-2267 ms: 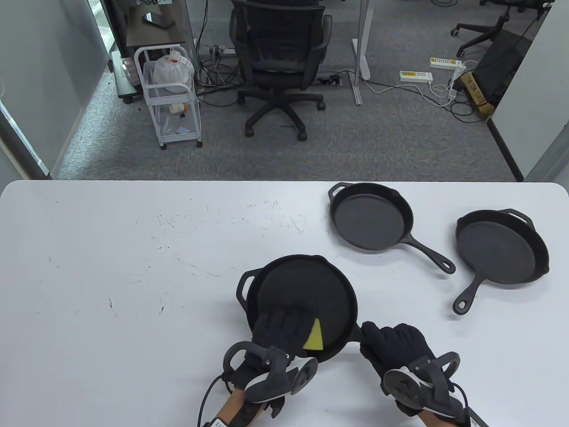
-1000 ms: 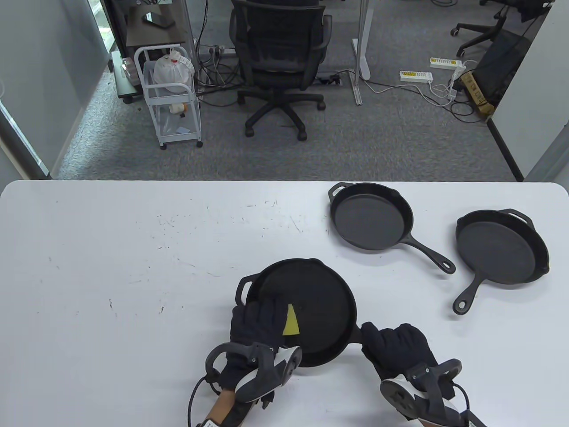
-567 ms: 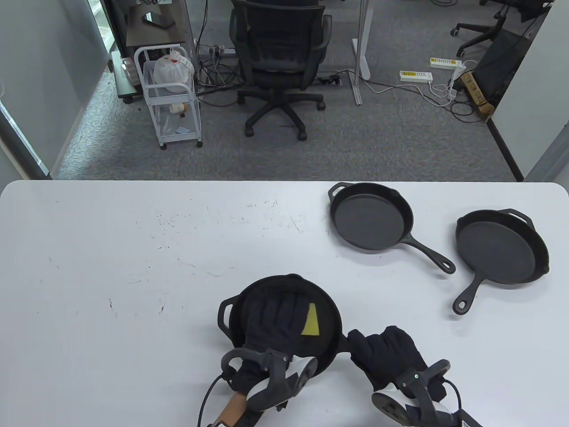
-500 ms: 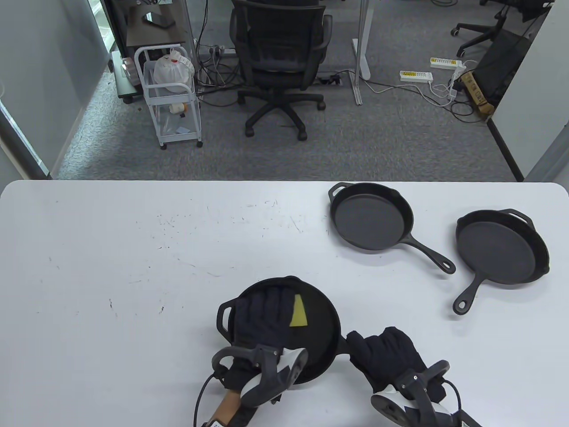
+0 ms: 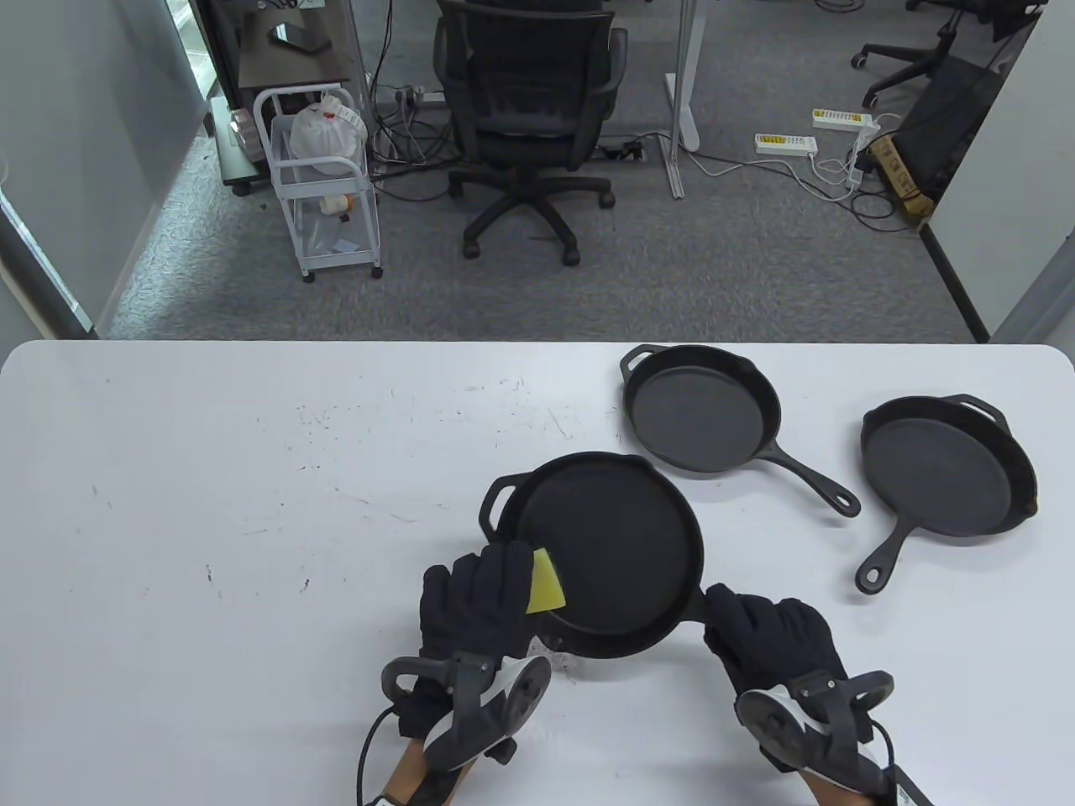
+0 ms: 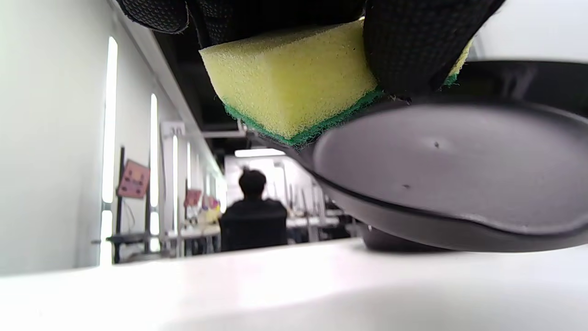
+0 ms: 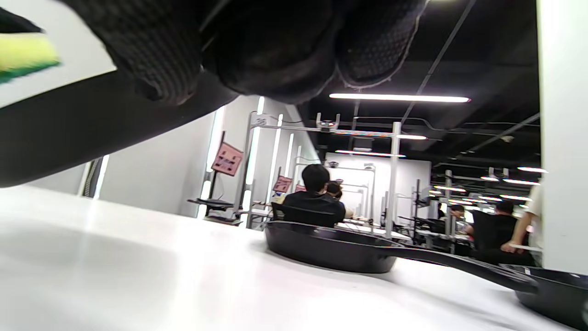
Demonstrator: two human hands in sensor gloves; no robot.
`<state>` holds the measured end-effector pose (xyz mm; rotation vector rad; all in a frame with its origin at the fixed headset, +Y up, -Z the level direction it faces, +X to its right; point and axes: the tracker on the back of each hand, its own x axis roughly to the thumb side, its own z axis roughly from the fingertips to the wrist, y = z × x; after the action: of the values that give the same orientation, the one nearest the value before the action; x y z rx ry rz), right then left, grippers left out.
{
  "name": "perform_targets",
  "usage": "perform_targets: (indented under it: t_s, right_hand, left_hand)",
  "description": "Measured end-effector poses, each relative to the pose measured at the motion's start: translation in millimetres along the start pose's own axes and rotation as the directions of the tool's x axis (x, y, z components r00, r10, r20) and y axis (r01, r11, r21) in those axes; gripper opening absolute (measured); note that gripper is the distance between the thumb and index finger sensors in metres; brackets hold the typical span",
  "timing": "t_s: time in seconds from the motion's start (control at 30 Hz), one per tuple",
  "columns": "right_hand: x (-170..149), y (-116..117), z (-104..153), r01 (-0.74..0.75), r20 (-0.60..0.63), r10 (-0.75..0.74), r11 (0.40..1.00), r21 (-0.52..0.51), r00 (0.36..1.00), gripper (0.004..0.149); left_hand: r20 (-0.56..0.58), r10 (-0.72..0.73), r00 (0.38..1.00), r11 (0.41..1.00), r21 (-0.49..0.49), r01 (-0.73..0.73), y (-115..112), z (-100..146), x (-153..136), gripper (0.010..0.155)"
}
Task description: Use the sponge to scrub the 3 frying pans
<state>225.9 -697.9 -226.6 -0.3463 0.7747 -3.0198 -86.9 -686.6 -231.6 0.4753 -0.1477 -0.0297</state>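
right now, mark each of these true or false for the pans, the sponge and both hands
1. The left hand holds a yellow and green sponge. True.
2. The sponge lies flat on the white table. False: it is at the near pan rim.
3. The right hand grips the near pan's handle. True.
4. Four frying pans are out. False: three.
5. The far pan and the right pan hold sponges. False: both are empty.
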Motion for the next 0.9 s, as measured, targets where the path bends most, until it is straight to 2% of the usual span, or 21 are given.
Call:
perform_targets:
  t_s: [0.13, 0.33, 0.43, 0.5, 0.7, 0.77, 0.9]
  right_hand:
    - [-16, 0, -1, 0.062, -0.079, -0.062, 0.998, -0.003, 0.995, 0.055]
    - [-30, 1, -3, 0.204, -0.146, -0.198, 0.979, 0.028, 0.969, 0.052]
    - [-35, 8, -4, 0.400, -0.172, -0.382, 0.912, 0.086, 0.908, 0.050]
    - [-36, 12, -5, 0.481, -0.179, -0.457, 0.868, 0.122, 0.871, 0.050]
    - [-34, 21, -8, 0.535, -0.158, -0.512, 0.815, 0.223, 0.845, 0.051]
    - [-33, 23, -9, 0.554, -0.153, -0.533, 0.792, 0.257, 0.832, 0.051]
    - [-18, 33, -10, 0.613, -0.148, -0.607, 0.698, 0.370, 0.781, 0.051]
  left_hand:
    - [-0.026, 0.045, 0.999, 0.999, 0.024, -0.045, 4, 1, -5, 0.080]
    - [-0.027, 0.032, 0.999, 0.999, -0.011, -0.033, -2, 1, -6, 0.080]
    - [-0.009, 0.028, 1.000, 0.999, -0.026, -0.028, -4, 1, -4, 0.080]
    - [0.008, 0.029, 1.000, 0.999, -0.033, -0.028, -5, 1, -1, 0.080]
    - [0.057, 0.037, 0.998, 0.998, -0.054, -0.034, -10, 2, 8, 0.080]
    - [0.105, 0.056, 0.993, 0.997, -0.057, -0.050, -11, 4, 12, 0.080]
    - [0.266, 0.120, 0.957, 0.992, -0.067, -0.105, -13, 10, 37, 0.079]
